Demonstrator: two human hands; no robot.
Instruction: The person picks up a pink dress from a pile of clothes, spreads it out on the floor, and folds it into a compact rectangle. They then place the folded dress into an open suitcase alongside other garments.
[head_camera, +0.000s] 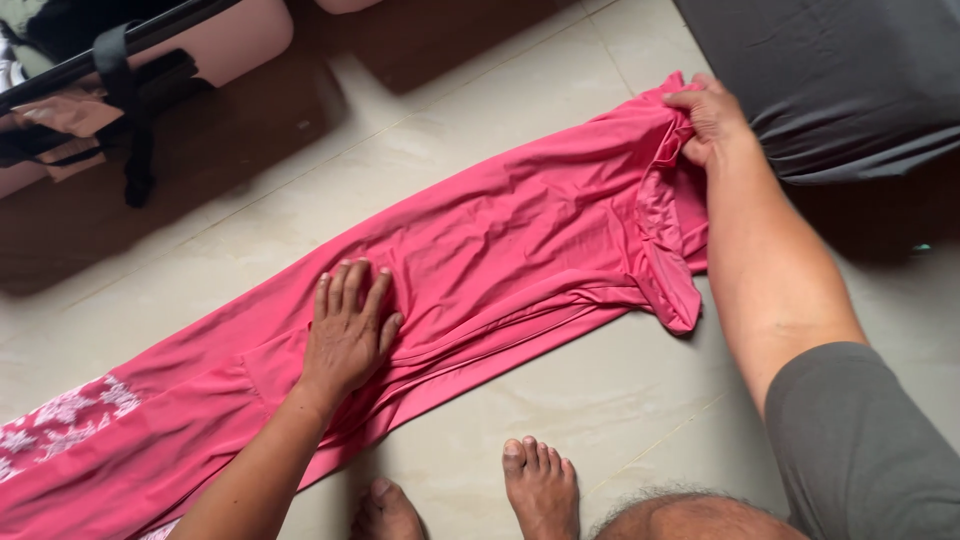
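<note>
Pink garment (500, 250) spread lengthwise on tiled floor (620, 400), partly smoothed, wrinkles left. Left hand (347, 330) flat, fingers released, pressing its middle. Right hand (708, 120) pinching the far end beside grey cushion (850, 80).

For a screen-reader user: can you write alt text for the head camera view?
A long pink garment lies spread on a pale tiled floor; the left hand presses flat on its middle while the right hand grips its far end. Bare feet show below, a grey cushion top right.
</note>
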